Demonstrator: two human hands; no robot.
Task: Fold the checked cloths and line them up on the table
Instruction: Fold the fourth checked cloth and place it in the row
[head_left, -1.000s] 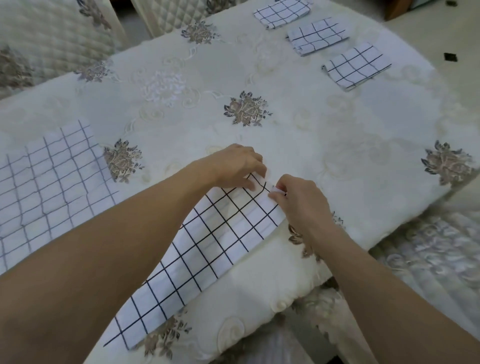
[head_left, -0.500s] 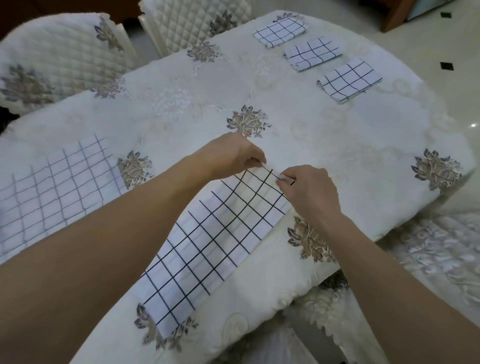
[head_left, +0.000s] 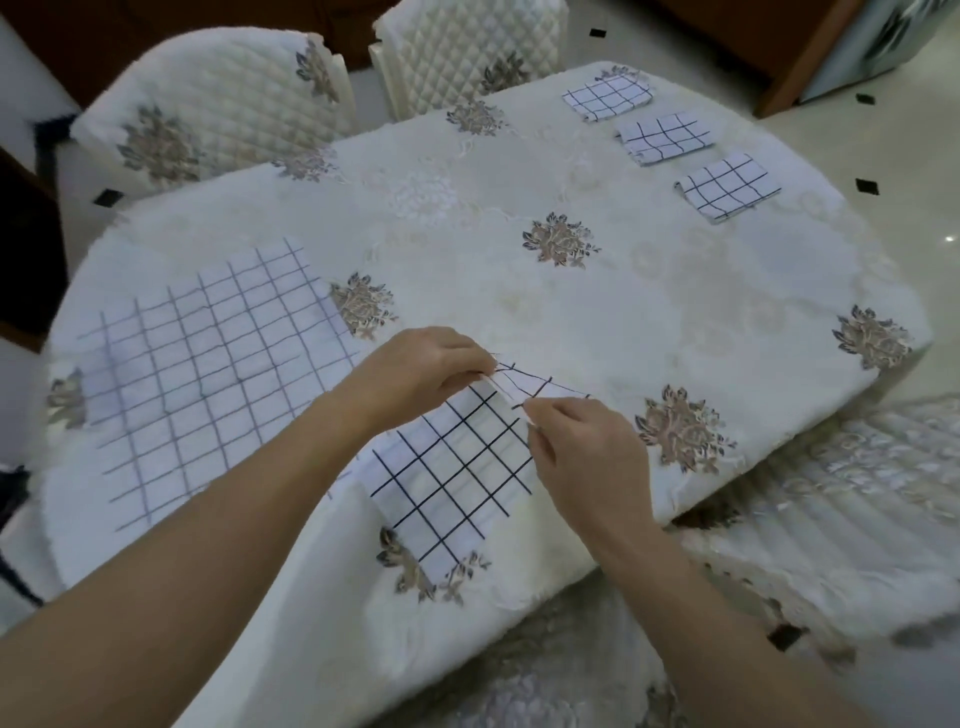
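Cream embroidered linen covers the desk (head_left: 675, 322), with quilted chairs (head_left: 218, 119) behind it. Toward the left edge a spread checked cloth (head_left: 208, 374) lies flat. At the near edge the left hand (head_left: 421, 374) and the right hand (head_left: 582, 447) each pinch a far corner of the half-folded cloth (head_left: 452, 478). Its long axis runs back toward the person. Three folded cloths (head_left: 665, 136) line the far right edge.
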